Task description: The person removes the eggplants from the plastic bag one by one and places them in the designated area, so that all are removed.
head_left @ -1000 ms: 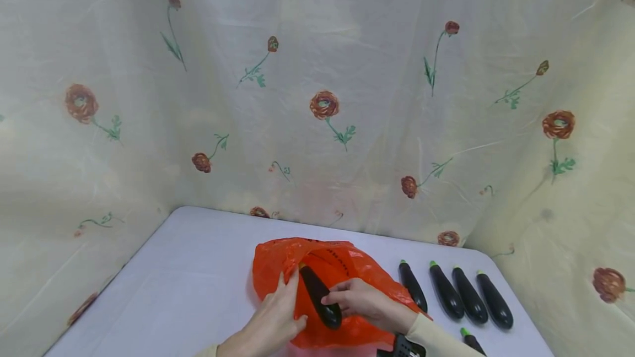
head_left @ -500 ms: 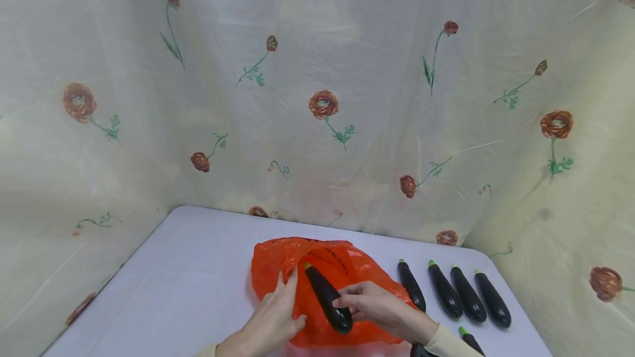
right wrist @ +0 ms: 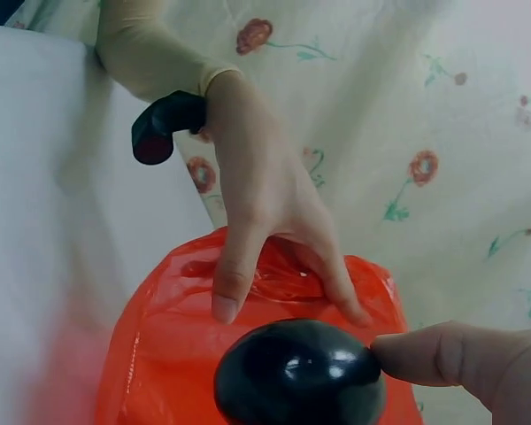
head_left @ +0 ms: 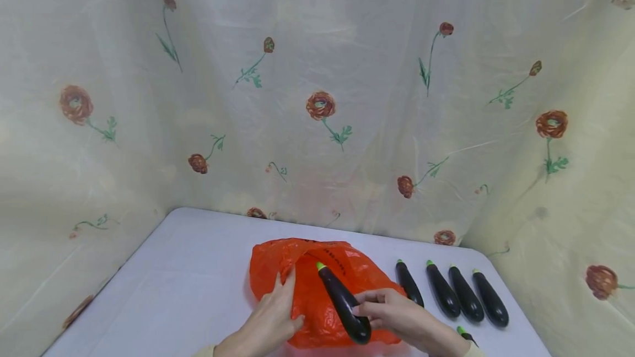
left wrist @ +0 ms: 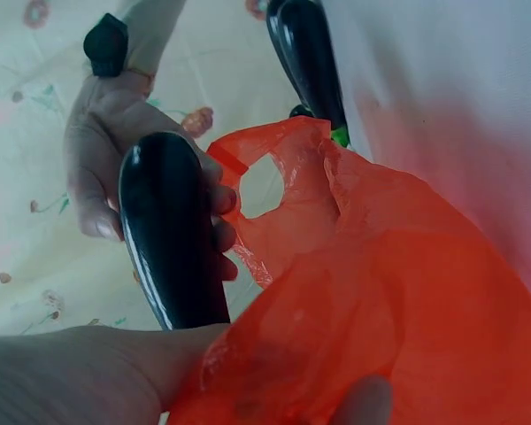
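Observation:
My right hand (head_left: 389,313) holds a dark glossy eggplant (head_left: 342,302) by its thick end, thumb on one side and fingers on the other. The eggplant slants over the mouth of a red plastic bag (head_left: 317,318), its green stem tip towards the bag's inside. In the right wrist view, the eggplant (right wrist: 301,372) shows its rounded end. My left hand (head_left: 273,310) grips the bag's rim on its left side, thumb apart from the fingers. The left wrist view shows the bag (left wrist: 407,283) stretched beside that hand, with a handle hole. What lies inside the bag is hidden.
Several more eggplants (head_left: 463,293) lie on the white table (head_left: 198,274) right of the bag, one partly hidden by the right arm. The closest one (head_left: 403,280) lies beside the bag's edge. A flower-patterned curtain (head_left: 317,180) surrounds the table's back and sides.
My right hand has moved right and towards me, drawing the eggplant with it, so more of its length shows outside the bag. The left hand stays at the bag's rim.

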{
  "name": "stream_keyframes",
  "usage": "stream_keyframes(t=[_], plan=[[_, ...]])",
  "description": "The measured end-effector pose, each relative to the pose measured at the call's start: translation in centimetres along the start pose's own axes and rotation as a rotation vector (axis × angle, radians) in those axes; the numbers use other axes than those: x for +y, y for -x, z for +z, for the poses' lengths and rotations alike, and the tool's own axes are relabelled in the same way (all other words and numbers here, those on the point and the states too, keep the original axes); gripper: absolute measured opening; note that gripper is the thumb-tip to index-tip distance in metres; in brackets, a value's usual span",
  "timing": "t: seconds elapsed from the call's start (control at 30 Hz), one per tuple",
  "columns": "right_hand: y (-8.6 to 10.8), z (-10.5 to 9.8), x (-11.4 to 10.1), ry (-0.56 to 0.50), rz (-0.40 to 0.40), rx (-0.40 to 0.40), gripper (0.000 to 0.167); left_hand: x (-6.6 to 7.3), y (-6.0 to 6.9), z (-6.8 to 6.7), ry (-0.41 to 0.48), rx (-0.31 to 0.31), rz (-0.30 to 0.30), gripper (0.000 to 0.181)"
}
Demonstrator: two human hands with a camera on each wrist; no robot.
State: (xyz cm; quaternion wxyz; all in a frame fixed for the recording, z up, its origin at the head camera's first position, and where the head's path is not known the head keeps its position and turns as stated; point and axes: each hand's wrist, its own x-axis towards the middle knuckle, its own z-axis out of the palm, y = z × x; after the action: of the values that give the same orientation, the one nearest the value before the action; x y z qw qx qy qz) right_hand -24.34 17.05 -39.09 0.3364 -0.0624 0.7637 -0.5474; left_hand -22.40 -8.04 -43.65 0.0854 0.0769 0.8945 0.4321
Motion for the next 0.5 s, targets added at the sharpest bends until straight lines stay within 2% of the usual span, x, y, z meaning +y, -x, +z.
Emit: stream_keyframes(t=[0.23,0.37,0.5], plan=[[1.0,-0.7,0.8,-0.019,-0.006,-0.034,0.046,0.1,-0.2,0.0,-0.017,-0.002,-0.048,0.096],[1.6,-1.0,1.3,-0.066,-0.003,-0.056,0.048,0.2,-0.3,0.0,-0.019,-0.003,-0.078,0.097],[2.3,-1.3,1.5,-0.133,-0.009,-0.077,0.051,0.2,-0.2,0.1,-0.035,0.006,-0.054,0.096]])
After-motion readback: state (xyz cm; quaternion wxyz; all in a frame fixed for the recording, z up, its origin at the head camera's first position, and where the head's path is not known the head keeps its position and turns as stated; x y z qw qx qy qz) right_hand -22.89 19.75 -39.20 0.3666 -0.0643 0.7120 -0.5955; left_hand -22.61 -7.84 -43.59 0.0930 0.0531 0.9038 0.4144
